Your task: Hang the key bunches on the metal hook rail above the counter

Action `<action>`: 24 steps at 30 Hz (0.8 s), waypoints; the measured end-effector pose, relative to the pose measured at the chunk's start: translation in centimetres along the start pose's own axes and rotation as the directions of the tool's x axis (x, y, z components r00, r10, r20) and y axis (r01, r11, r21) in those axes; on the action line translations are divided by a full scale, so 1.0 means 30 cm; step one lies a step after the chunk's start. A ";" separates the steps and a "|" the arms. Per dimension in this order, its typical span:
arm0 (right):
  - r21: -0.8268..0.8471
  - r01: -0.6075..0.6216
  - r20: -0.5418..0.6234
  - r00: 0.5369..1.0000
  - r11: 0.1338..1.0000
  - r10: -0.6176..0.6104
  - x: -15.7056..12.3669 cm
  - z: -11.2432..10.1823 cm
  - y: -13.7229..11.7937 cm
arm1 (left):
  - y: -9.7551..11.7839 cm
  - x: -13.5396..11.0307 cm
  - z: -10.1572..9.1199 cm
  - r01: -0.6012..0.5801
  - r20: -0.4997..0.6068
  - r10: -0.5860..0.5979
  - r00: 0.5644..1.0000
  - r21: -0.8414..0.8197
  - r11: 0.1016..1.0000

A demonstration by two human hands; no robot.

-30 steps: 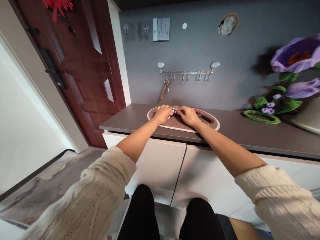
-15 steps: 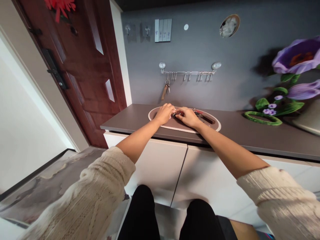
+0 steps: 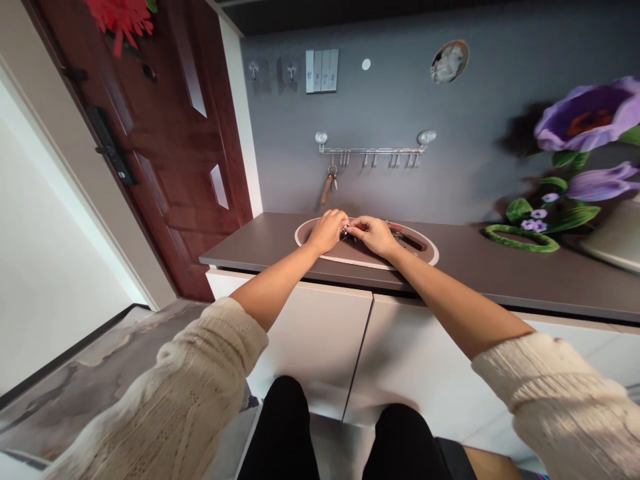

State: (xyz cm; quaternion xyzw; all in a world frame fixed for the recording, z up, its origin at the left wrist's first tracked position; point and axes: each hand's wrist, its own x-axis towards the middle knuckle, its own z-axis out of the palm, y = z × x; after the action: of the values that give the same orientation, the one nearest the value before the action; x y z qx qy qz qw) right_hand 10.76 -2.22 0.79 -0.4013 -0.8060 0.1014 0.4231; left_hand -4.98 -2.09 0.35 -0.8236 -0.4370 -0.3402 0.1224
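Observation:
My left hand (image 3: 327, 231) and my right hand (image 3: 374, 236) meet over an oval mat (image 3: 367, 263) with a pale rim on the grey-brown counter. Both sets of fingers are closed around a small bunch of keys (image 3: 345, 233), whose metal parts show between the fingertips. My right thumb and forefinger pinch at it, and something reddish shows beneath that hand. To the right of my right hand, more keys with a dark brown holder (image 3: 414, 240) lie on the mat. My fingers hide most of what they hold.
A hook rail (image 3: 373, 151) on the grey wall carries one hanging key set with a brown fob (image 3: 326, 189). Purple artificial flowers (image 3: 590, 120) and a green ring (image 3: 521, 240) stand at the right. A dark red door (image 3: 165, 140) is at left; white cabinet doors (image 3: 295, 333) sit below the counter.
The view has tilted slightly up and shifted a little. My right fingertips have drawn closer to my left fingers, pinching the keys; both hands stay over the mat.

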 end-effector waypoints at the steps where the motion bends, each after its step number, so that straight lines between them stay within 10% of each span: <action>1: 0.023 -0.001 -0.002 1.000 1.000 0.001 0.001 0.000 0.002 | -0.001 0.000 0.002 -0.007 -0.007 0.007 1.000 -0.001 1.000; 24: 0.107 -0.008 -0.104 0.994 0.994 0.019 0.018 -0.003 0.009 | 0.009 0.001 -0.010 0.187 -0.110 -0.186 0.976 -0.003 0.982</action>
State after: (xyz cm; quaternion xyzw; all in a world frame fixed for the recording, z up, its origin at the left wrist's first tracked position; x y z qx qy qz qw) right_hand 10.82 -1.66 1.03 -0.3882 -0.7735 0.1261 0.4849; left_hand -4.89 -2.38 0.60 -0.7586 -0.5063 -0.3932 0.1170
